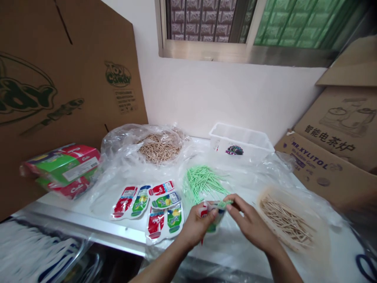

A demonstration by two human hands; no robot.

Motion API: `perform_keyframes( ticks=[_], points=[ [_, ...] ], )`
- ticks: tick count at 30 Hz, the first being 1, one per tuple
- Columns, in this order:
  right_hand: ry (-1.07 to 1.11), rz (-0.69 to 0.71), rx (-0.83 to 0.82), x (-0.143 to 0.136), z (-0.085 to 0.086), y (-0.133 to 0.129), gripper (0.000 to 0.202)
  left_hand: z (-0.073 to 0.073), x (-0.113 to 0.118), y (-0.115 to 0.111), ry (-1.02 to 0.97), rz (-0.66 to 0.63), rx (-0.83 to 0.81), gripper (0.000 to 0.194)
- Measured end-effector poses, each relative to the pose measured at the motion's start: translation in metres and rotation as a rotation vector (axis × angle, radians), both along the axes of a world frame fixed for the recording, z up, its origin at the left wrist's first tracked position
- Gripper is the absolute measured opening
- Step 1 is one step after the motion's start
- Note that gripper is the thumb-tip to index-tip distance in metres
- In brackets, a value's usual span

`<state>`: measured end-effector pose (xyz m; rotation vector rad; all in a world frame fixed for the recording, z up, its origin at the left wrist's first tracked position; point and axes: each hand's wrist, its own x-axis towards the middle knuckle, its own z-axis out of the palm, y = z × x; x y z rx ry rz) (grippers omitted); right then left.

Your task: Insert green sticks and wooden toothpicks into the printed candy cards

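Note:
Near the table's front, my left hand (198, 222) is closed on a small printed packet (212, 227) with red and green parts, partly covered by the fingers. Against the packet's top edge, my right hand (246, 220) pinches light green sticks (226, 203); how many is hidden. Just beyond both hands lies a loose pile of green sticks (203, 181) on clear plastic. To the left are several flat packets (126, 202) printed with a red cola can and a green lemon can, some overlapping (165, 222).
A clear bag of brown sticks (160, 149) lies at the back. A white plastic bin (241, 143) stands by the wall, and a tray of pale sticks (287, 220) on the right. Cartons (73, 78) flank the table. Blue-handled scissors (366, 267) lie lower right.

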<state>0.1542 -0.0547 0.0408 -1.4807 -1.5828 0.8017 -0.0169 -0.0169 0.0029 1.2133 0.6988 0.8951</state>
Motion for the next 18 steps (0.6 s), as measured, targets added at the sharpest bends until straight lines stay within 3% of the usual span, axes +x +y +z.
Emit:
perform_keyframes(
  ticks=[3, 5, 9, 13, 15, 18],
  points=[
    [0.063, -0.139, -0.065, 0.028, -0.002, -0.004, 0.033, 0.012, -0.013, 0.008, 0.154, 0.101, 0.13, 0.038],
    [-0.031, -0.214, -0.081, 0.054, -0.004, -0.007, 0.033, 0.016, -0.023, 0.015, 0.201, 0.15, 0.138, 0.037],
    [-0.377, -0.253, -0.134, 0.127, -0.013, -0.012, 0.028, 0.012, -0.037, 0.027, 0.2, 0.247, 0.031, 0.028],
    [-0.859, -0.264, -0.381, 0.191, -0.028, -0.011, 0.027, 0.007, -0.035, 0.03, 0.236, 0.273, -0.084, 0.034],
    [-0.969, -0.195, -0.432, 0.203, -0.036, -0.01, 0.032, 0.01, -0.029, 0.026, 0.206, 0.266, -0.14, 0.037],
    [-0.975, -0.134, -0.448, 0.199, -0.047, -0.008, 0.046, 0.017, -0.019, 0.019, 0.176, 0.241, -0.199, 0.038]
  ],
)
